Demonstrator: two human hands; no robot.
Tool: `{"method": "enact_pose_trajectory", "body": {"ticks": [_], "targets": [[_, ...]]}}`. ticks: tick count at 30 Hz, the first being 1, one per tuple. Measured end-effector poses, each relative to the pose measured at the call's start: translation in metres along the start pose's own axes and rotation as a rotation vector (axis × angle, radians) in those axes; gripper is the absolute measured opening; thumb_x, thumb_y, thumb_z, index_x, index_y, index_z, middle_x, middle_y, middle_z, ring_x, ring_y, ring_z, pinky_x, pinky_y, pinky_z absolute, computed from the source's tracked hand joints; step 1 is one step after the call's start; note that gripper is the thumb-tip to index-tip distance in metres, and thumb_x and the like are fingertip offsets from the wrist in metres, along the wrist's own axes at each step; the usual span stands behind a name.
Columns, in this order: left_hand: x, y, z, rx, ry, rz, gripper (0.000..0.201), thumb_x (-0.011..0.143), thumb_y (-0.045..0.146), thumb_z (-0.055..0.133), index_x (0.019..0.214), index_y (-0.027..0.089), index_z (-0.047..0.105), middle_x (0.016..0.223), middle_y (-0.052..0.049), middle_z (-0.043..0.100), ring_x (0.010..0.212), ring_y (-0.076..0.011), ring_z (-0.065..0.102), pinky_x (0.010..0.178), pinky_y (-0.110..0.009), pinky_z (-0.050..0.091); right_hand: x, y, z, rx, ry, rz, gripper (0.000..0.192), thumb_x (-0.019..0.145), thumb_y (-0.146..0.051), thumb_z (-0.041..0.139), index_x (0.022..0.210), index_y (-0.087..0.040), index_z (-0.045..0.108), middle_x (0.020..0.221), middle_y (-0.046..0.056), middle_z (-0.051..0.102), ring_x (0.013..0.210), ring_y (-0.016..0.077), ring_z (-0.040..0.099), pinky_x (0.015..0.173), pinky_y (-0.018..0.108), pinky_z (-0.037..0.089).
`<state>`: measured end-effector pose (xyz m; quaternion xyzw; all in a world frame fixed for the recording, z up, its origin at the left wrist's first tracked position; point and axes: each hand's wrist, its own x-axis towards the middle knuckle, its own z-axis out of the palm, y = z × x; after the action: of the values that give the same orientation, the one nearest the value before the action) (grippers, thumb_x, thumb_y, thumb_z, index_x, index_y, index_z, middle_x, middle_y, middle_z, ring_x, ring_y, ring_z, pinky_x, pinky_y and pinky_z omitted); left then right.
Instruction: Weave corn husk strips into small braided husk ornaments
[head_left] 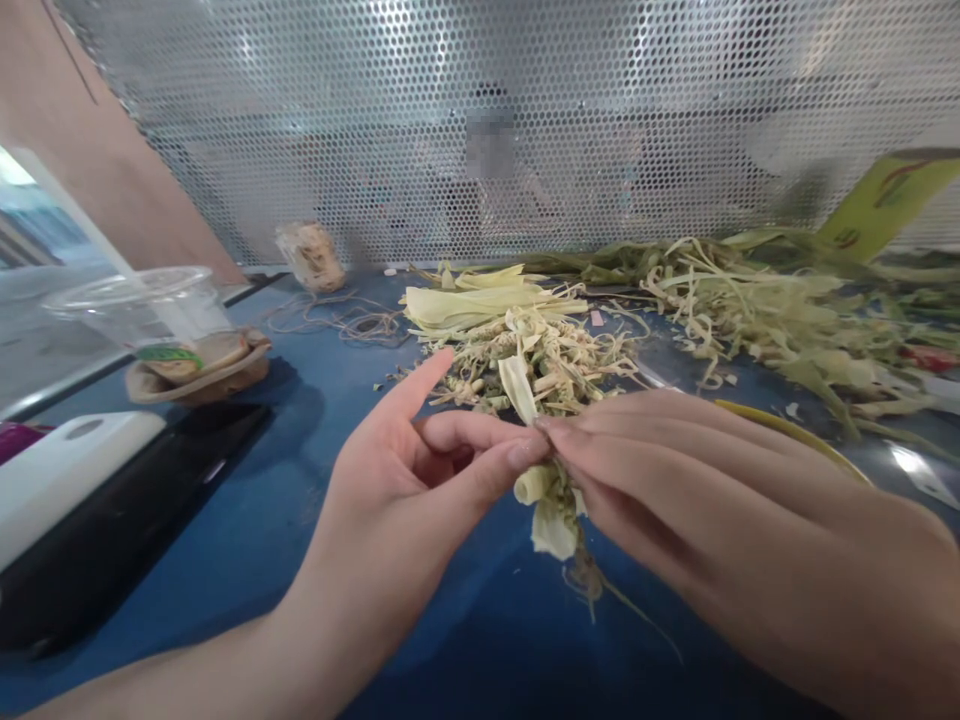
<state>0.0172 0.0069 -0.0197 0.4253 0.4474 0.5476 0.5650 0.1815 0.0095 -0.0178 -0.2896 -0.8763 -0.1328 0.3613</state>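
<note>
L hand (409,480) & R hand (720,490) both pinching husk bundle (553,530), held betw. them over blue tabletop (450,640); ends loose, prob. unfinished. Knotty husk pile (592,355) just beyond; flat strips (469,306) behind, appar. unworked.

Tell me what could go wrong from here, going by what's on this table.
The husk bundle is pinched between the fingertips of the left hand and right hand, with thin strands hanging loose below; these could slip out or snag.

The clear plastic cup stands just behind the black device; if knocked, it might tip onto it.
</note>
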Motion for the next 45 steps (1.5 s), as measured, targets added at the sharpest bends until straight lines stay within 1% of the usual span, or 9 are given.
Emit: {"method": "enact_pose_trajectory", "body": {"ticks": [8, 12, 15, 20, 25, 30, 37, 41, 45], "targets": [[-0.0036, -0.0054, -0.0029, -0.027, 0.021, -0.018, 0.088, 0.063, 0.017, 0.076, 0.136, 0.016, 0.027, 0.059, 0.007, 0.066, 0.061, -0.0059, 0.062, 0.068, -0.014, 0.05, 0.0014, 0.0021, 0.004, -0.025, 0.026, -0.056, 0.024, 0.088, -0.014, 0.04, 0.083, -0.018, 0.063, 0.075, 0.003, 0.069, 0.072, 0.0152, 0.063, 0.072, 0.028, 0.052], [-0.0021, -0.0049, -0.0013, -0.055, 0.023, -0.073, 0.081, 0.063, 0.02, 0.076, 0.132, 0.018, 0.033, 0.063, 0.007, 0.068, 0.064, -0.0073, 0.064, 0.068, -0.015, 0.05, -0.0001, 0.0007, 0.0033, 0.018, 0.031, 0.011, 0.012, 0.083, -0.014, 0.05, 0.083, -0.017, 0.061, 0.073, 0.001, 0.068, 0.073, 0.0134, 0.062, 0.078, 0.025, 0.049], [-0.0006, -0.0041, -0.0008, -0.076, 0.051, -0.115, 0.076, 0.064, 0.02, 0.076, 0.13, 0.018, 0.036, 0.068, 0.004, 0.071, 0.07, -0.0104, 0.067, 0.068, -0.016, 0.051, 0.001, -0.0029, -0.0014, 0.026, 0.015, 0.094, 0.014, 0.082, -0.013, 0.05, 0.084, -0.02, 0.062, 0.078, 0.0, 0.069, 0.074, 0.013, 0.064, 0.077, 0.023, 0.05], [0.0011, -0.0019, -0.003, -0.113, 0.063, -0.062, 0.073, 0.065, 0.013, 0.074, 0.128, 0.019, 0.038, 0.067, 0.004, 0.071, 0.069, -0.0103, 0.067, 0.068, -0.016, 0.052, 0.0021, -0.0069, -0.0031, 0.02, 0.043, 0.235, 0.014, 0.083, -0.016, 0.051, 0.082, -0.021, 0.063, 0.078, -0.001, 0.071, 0.068, 0.0122, 0.065, 0.071, 0.021, 0.051], [0.0005, -0.0017, -0.0052, -0.116, 0.032, -0.028, 0.079, 0.061, 0.008, 0.074, 0.129, 0.02, 0.037, 0.066, 0.006, 0.07, 0.067, -0.0102, 0.067, 0.067, -0.016, 0.052, -0.0006, -0.0031, 0.0023, 0.02, 0.053, 0.106, 0.014, 0.085, -0.019, 0.049, 0.085, -0.02, 0.063, 0.08, -0.002, 0.071, 0.076, 0.0131, 0.065, 0.074, 0.025, 0.048], [-0.0017, -0.0031, -0.0061, -0.089, 0.013, 0.028, 0.077, 0.062, 0.013, 0.075, 0.129, 0.02, 0.037, 0.065, 0.007, 0.068, 0.068, -0.0116, 0.066, 0.071, -0.021, 0.052, 0.0007, -0.0024, 0.0019, 0.073, 0.018, 0.098, 0.019, 0.087, -0.02, 0.044, 0.081, -0.021, 0.062, 0.077, -0.001, 0.069, 0.071, 0.0121, 0.064, 0.068, 0.023, 0.049], [-0.0064, 0.0014, -0.0039, -0.069, -0.03, 0.038, 0.076, 0.068, 0.008, 0.07, 0.132, 0.019, 0.031, 0.066, 0.009, 0.068, 0.066, -0.0061, 0.065, 0.068, -0.012, 0.051, 0.0042, -0.007, -0.0037, 0.05, -0.059, 0.194, 0.023, 0.088, -0.018, 0.041, 0.084, -0.024, 0.063, 0.078, -0.002, 0.069, 0.068, 0.0134, 0.065, 0.058, 0.022, 0.05], [-0.0064, 0.0022, -0.0032, -0.067, -0.024, 0.043, 0.074, 0.068, 0.007, 0.07, 0.131, 0.02, 0.033, 0.065, 0.009, 0.068, 0.066, -0.006, 0.065, 0.068, -0.012, 0.051, 0.0049, -0.006, -0.003, 0.108, -0.03, 0.207, 0.023, 0.087, -0.021, 0.043, 0.077, -0.024, 0.063, 0.072, -0.002, 0.068, 0.06, 0.0123, 0.063, 0.054, 0.021, 0.049], [-0.0052, 0.0028, -0.0033, -0.052, -0.026, 0.032, 0.078, 0.066, 0.008, 0.072, 0.131, 0.02, 0.032, 0.067, 0.008, 0.069, 0.066, -0.0079, 0.066, 0.064, -0.012, 0.051, 0.0054, -0.0069, -0.0005, 0.137, 0.042, 0.367, 0.014, 0.082, -0.022, 0.053, 0.081, -0.028, 0.065, 0.068, -0.005, 0.067, 0.048, 0.0112, 0.059, 0.043, 0.021, 0.045]]}}
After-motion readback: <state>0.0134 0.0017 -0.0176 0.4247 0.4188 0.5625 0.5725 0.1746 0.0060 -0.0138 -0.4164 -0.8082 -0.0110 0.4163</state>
